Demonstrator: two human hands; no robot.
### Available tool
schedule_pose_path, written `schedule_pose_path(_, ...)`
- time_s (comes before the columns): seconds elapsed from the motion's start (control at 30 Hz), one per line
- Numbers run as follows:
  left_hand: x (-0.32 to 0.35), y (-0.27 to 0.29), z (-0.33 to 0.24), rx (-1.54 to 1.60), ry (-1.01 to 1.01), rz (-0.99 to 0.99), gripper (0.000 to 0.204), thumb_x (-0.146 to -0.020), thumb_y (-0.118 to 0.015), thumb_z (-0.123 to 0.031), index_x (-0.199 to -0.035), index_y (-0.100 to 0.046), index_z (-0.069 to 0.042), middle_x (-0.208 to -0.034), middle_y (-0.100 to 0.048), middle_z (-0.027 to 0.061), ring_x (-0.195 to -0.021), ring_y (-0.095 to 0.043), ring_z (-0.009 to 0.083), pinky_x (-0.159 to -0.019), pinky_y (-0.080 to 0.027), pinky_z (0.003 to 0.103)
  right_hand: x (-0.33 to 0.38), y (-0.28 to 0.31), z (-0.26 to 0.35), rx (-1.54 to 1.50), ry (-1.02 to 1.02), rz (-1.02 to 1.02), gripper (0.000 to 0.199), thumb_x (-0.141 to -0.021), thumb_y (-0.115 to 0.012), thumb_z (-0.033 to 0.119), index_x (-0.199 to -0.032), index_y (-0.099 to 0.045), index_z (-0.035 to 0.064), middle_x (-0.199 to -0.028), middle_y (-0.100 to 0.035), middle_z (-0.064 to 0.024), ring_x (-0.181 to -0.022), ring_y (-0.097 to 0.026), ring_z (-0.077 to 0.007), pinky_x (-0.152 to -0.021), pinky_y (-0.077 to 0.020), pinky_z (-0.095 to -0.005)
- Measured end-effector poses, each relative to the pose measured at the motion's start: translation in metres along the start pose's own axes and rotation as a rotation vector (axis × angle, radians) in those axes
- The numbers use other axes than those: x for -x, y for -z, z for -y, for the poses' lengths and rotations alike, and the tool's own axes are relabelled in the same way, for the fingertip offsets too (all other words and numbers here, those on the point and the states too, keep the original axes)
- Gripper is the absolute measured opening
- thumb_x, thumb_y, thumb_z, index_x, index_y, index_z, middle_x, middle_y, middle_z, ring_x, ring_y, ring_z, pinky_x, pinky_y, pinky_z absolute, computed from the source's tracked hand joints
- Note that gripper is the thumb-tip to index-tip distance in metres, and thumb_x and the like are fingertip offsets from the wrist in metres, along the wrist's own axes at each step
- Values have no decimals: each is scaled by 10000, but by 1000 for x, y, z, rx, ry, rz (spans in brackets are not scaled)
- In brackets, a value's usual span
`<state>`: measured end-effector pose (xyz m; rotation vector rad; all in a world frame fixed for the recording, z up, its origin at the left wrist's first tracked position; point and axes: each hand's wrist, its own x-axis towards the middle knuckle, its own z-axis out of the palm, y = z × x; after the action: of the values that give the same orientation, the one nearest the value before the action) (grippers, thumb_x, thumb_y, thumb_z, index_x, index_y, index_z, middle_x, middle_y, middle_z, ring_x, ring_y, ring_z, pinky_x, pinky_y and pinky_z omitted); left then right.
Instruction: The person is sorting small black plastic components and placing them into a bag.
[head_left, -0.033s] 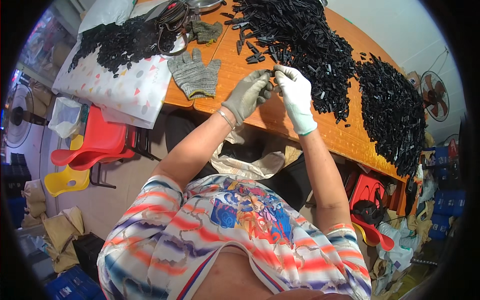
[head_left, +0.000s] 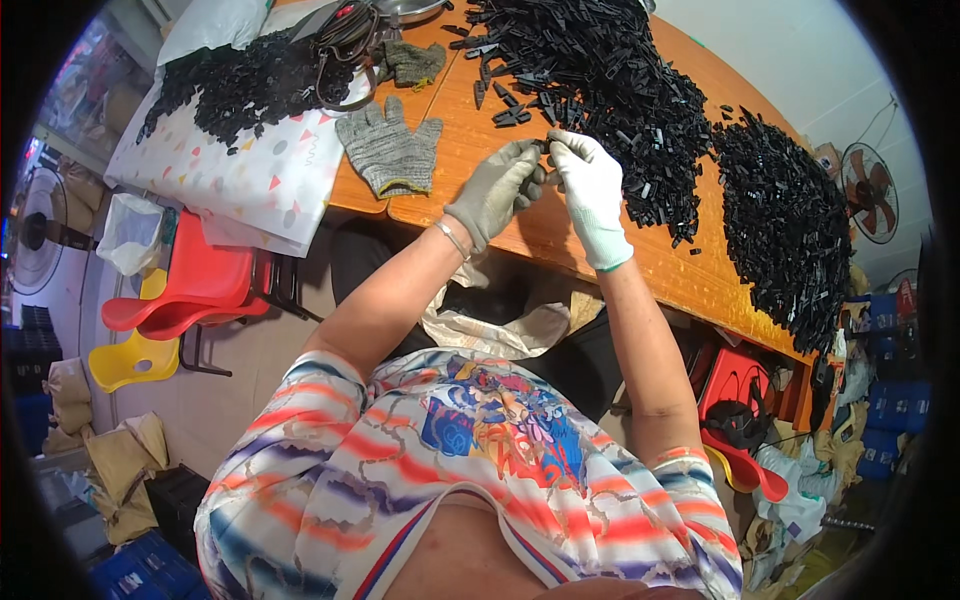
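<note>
Grey-gloved left hand (head_left: 497, 190), white-gloved right hand (head_left: 590, 185) pinch apparently one black clip (head_left: 545, 147); spare glove (head_left: 388, 150) nearby.

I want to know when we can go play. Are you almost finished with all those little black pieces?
Not yet. Both gloved hands, left hand and right hand, meet over one small black piece. Which heaps are finished cannot be told: there is a big pile of black pieces behind the hands, another pile to the right, and more on the patterned sheet. A spare grey glove lies unused on the wooden table.
</note>
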<state>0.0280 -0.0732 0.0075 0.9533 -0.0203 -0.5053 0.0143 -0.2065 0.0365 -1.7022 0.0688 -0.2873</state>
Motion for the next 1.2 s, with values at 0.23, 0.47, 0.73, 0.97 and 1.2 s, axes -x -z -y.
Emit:
schedule_pose_path(0.23,13,-6,0,-152,-120,-32,248,-1005,-481,-235,-1198,-516,-84,-789,-518,-19,-619,-438,31,-510,-351,150,4,-5,-4,37,18,-17,218,-889,-625,110,-1060,-666,-18,-957,-692,-83,-831,-628,-122,-755,-492,-248)
schedule_pose_path(0.47,18,-15,1,-223,-176,-91,265,-1013,-447,-225,-1179,-538,-40,-784,-491,-38,-627,-409,27,-540,-352,163,14,-8,-2,316,184,-56,215,-900,-629,119,-1085,-651,12,-901,-700,-69,-739,-650,-120,-648,-515,-249)
schedule_pose_path(0.73,14,-17,12,-385,-250,-201,252,-1001,-440,-209,-1074,-572,-8,-733,-483,-38,-624,-422,44,-546,-366,194,9,2,16,1020,412,186,178,-860,-612,209,-967,-627,68,-803,-669,-167,-741,-654,-353,-667,-513,-415)
schedule_pose_path(0.97,17,-21,13,-271,-41,-218,239,-981,-445,-241,-808,-512,-91,-646,-422,-47,-505,-346,51,-440,-274,223,13,4,-2,928,315,165,159,-848,-606,211,-925,-619,73,-738,-658,-151,-715,-654,-339,-648,-510,-407)
schedule_pose_path(1.2,6,-19,6,-259,-54,-54,198,-980,-466,-223,-895,-537,-58,-659,-475,-23,-493,-370,52,-425,-305,215,15,12,2,664,110,39,219,-885,-558,268,-981,-643,90,-892,-674,-164,-866,-640,-352,-780,-497,-412)
